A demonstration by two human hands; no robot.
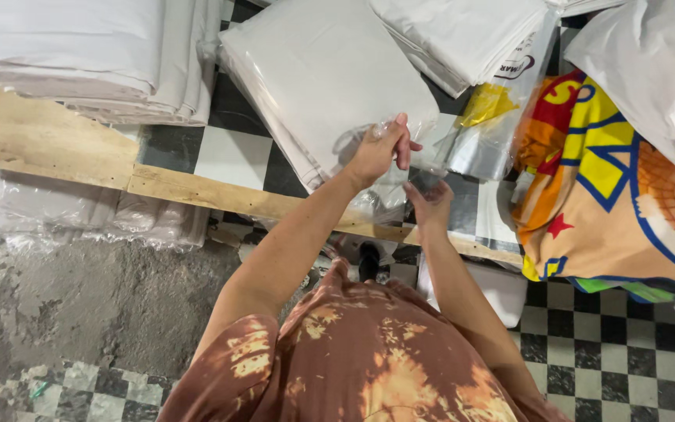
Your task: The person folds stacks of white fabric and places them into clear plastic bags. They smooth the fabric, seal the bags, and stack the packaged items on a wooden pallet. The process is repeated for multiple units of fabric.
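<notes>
Clear plastic bag [400, 168] was pinched at its top by the left hand [376, 152] and gripped lower by the right hand [430, 202], above the wooden pallet's [48, 141] front edge.

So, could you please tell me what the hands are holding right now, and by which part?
Both hands hold a clear plastic bag: the left hand pinches its upper edge, the right hand has its grip lower down. Where exactly the fingers close is hard to tell.
</notes>
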